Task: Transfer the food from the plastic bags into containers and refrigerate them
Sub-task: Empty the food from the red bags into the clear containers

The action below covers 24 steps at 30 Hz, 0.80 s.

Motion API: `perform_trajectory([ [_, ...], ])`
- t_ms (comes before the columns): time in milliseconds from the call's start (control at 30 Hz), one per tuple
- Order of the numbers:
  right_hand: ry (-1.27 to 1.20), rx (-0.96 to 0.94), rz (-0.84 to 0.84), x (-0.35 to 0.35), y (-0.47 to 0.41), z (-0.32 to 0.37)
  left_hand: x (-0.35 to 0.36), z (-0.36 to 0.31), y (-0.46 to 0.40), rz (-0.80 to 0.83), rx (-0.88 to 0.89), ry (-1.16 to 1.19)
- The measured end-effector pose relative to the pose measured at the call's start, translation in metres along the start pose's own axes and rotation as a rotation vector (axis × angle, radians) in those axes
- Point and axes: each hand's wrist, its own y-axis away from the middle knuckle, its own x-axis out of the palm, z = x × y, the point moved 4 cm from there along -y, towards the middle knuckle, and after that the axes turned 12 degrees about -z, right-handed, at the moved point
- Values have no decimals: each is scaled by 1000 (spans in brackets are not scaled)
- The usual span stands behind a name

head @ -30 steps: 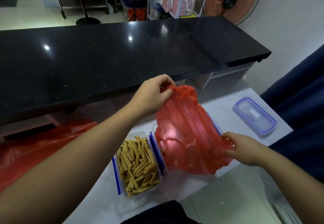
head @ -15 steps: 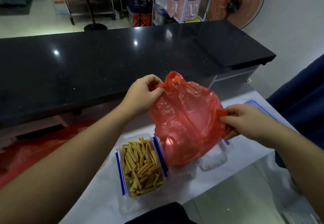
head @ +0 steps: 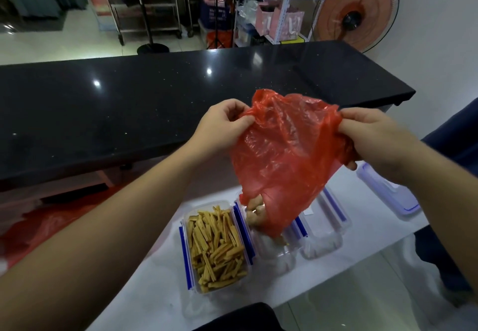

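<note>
- From the head camera, we hold a red plastic bag [head: 284, 154] up above the white table [head: 336, 273], mouth turned downward.
- Our left hand [head: 219, 123] pinches the bag's upper left corner, thumb and curled fingers bunched on the film.
- Our right hand [head: 367, 134] grips the upper right corner, fingers curled round the gathered plastic.
- Pale brown pieces of food [head: 254, 207] show at the bag's lower opening, just over a clear container [head: 274, 250] with blue clasps; we cannot tell whether they touch its floor.
- To the left of that one, touching it, stands a second clear container [head: 214, 248], filled with yellow-brown sticks [head: 217, 242].
- To the right stands a third clear container [head: 326, 227]; the bag hides part of it, so we cannot tell what it holds.
- A blue-rimmed lid [head: 388, 191] lies further right on the table, partly behind our right forearm.
- Another red bag [head: 46, 224] lies crumpled at the far left, lower than the black counter [head: 129, 103] that runs across behind our hands.
- Beyond the counter we see a standing fan [head: 357, 12], white shelving [head: 279, 20] with pink bags, and a metal rack [head: 144, 4].
</note>
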Motion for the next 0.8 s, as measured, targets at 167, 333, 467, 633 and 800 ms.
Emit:
perform_trajectory([
  [167, -102, 38, -53, -6, 1, 3, 5, -24, 0, -3, -22, 92],
  [333, -241, 95, -83, -13, 0, -1, 10, -43, 6, 17, -71, 139],
  [467, -365, 57, -51, -14, 3, 8, 9, -54, 11, -21, -75, 127],
  [633, -378, -88, 7, -8, 6, 27, 15, -58, 23, -66, -93, 91],
  [800, -479, -107, -9, -22, 1, 38, 14, -71, 28, -117, -64, 72],
])
